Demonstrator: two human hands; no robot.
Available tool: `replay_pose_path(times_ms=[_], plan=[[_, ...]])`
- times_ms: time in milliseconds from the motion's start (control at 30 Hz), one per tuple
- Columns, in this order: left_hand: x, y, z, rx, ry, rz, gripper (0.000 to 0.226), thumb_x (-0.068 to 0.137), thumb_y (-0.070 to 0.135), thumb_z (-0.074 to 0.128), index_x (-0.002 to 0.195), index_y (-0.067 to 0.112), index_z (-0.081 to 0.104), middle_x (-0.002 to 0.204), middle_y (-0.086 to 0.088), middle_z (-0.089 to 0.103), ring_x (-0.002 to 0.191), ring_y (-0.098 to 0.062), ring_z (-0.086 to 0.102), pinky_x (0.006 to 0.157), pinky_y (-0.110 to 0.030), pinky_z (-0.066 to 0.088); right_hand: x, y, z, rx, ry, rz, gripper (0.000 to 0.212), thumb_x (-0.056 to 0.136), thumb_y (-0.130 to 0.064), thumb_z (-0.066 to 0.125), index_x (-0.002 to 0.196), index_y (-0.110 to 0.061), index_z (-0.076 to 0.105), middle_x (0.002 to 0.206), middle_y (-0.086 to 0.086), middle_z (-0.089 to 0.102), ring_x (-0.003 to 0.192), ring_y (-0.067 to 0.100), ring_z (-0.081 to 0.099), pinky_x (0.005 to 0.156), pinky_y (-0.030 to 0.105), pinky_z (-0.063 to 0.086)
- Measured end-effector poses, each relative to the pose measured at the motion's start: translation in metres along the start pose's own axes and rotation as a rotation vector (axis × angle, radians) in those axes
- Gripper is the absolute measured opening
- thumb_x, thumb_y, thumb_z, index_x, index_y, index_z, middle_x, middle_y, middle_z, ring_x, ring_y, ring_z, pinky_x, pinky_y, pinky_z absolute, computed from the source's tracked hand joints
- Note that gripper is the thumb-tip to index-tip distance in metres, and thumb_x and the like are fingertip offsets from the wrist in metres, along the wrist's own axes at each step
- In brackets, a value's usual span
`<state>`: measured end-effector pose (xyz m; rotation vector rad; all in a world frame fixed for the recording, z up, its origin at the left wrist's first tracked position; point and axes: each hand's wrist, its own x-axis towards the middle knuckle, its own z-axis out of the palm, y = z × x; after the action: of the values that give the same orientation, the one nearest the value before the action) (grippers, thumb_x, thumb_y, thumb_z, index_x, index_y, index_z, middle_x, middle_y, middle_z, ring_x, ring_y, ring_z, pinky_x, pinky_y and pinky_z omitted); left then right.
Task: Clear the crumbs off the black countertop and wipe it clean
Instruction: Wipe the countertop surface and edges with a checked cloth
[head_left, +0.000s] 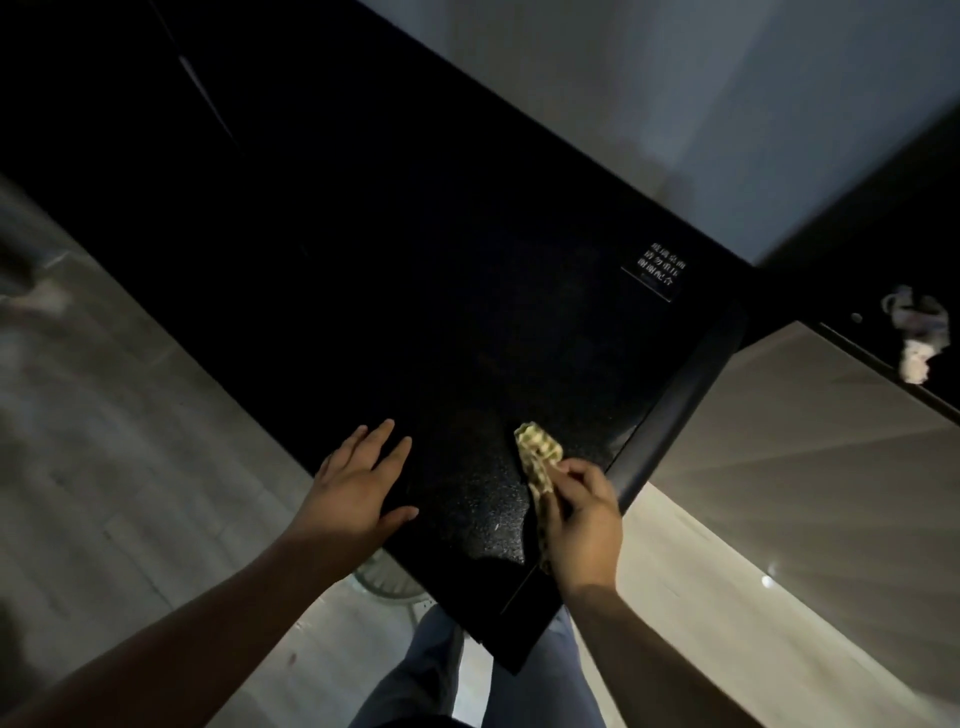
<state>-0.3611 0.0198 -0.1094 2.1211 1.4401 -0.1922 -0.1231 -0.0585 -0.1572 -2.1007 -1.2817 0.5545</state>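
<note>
At the near corner of the black counter (415, 260), our left hand (358, 488) lies flat, fingers spread, while our right hand (584, 519) grips a yellow cloth (537, 447) against the top near its right edge; fine specks (483, 499) show between them

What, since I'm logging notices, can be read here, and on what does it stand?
"玻璃桌面 请勿重压 谢谢配合": three tilted white lines on a small label on the black countertop, near its right end; slightly blurred, so the reading is likely, not certain.
A finer line beneath them: too small to read.
Nothing else bears text.
</note>
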Motion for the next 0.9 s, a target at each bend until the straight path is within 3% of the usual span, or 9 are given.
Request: replay_pose_path(times_ms=[100,233,333,433,533,767,833,900], plan=[[-0.007,-0.011,0.001,0.001,-0.017,0.003,0.075,0.091,0.048,0.051,0.15,0.025,0.012,0.159,0.003,-0.004,0.145,-0.018,-0.007,0.118,-0.035,0.01,-0.018,-0.007,0.009,-0.002,-0.058,-0.009,0.034,0.077,0.003,0.07,0.105,-0.016,0.073,0.112,-0.006,0.057,0.101,0.01,0.054,0.09,0.013,0.039],[-0.012,-0.017,0.01,0.005,-0.024,-0.004,0.078,0.091,0.047,0.052,0.151,0.025,0.008,0.159,0.004,-0.007,0.145,-0.016,-0.008,0.118,-0.031,0.009,-0.002,-0.004,-0.01,0.091,-0.087,0.01,0.023,0.079,0.003,0.068,0.095,-0.012,0.076,0.101,-0.007,0.06,0.09,0.008,0.058,0.083,0.003,0.035],[-0.013,-0.019,0.014,0.04,-0.024,0.005,0.082,0.088,0.049,0.055,0.151,0.025,0.007,0.159,0.004,-0.011,0.145,-0.015,-0.011,0.118,-0.031,0.006,0.003,0.013,-0.027,0.021,0.04,0.031,0.015,0.08,0.0,0.069,0.093,-0.006,0.074,0.101,-0.001,0.06,0.091,0.019,0.059,0.083,0.012,0.039],[-0.014,-0.021,0.015,0.063,-0.029,0.019,0.086,0.087,0.05,0.056,0.151,0.024,0.005,0.159,0.001,-0.012,0.145,-0.017,-0.012,0.118,-0.031,0.005,-0.024,0.019,-0.023,-0.042,0.021,0.036,0.017,0.08,-0.001,0.07,0.096,-0.007,0.073,0.103,0.0,0.06,0.095,0.022,0.058,0.085,0.024,0.045],[-0.015,-0.021,0.015,0.084,-0.034,0.032,0.087,0.087,0.051,0.056,0.151,0.023,0.003,0.159,0.0,-0.013,0.145,-0.017,-0.012,0.117,-0.031,0.004,-0.055,0.013,-0.006,-0.045,-0.011,-0.035,0.025,0.074,0.002,0.074,0.097,-0.009,0.074,0.102,0.001,0.062,0.093,0.02,0.059,0.083,0.024,0.047],[-0.015,-0.026,0.019,0.099,-0.013,0.054,0.086,0.087,0.052,0.055,0.151,0.023,0.005,0.159,-0.001,-0.011,0.145,-0.018,-0.011,0.117,-0.031,0.003,-0.09,-0.006,0.01,-0.008,-0.075,-0.001,0.028,0.076,0.003,0.07,0.1,-0.011,0.073,0.106,0.002,0.059,0.097,0.018,0.054,0.087,0.03,0.048],[-0.015,-0.028,0.021,0.106,-0.005,0.06,0.085,0.087,0.052,0.054,0.151,0.023,0.005,0.159,-0.001,-0.011,0.145,-0.018,-0.011,0.118,-0.032,0.004,-0.095,-0.013,0.014,0.007,-0.104,0.018,0.025,0.078,0.001,0.069,0.099,-0.011,0.073,0.107,0.0,0.057,0.097,0.017,0.054,0.087,0.024,0.046],[-0.016,-0.029,0.023,0.111,0.005,0.061,0.085,0.087,0.052,0.054,0.151,0.023,0.005,0.159,-0.001,-0.01,0.145,-0.018,-0.011,0.119,-0.034,0.006,-0.099,-0.021,0.016,0.064,-0.128,0.039,0.023,0.079,0.002,0.069,0.098,-0.01,0.073,0.104,-0.003,0.056,0.094,0.014,0.053,0.085,0.007,0.039]])
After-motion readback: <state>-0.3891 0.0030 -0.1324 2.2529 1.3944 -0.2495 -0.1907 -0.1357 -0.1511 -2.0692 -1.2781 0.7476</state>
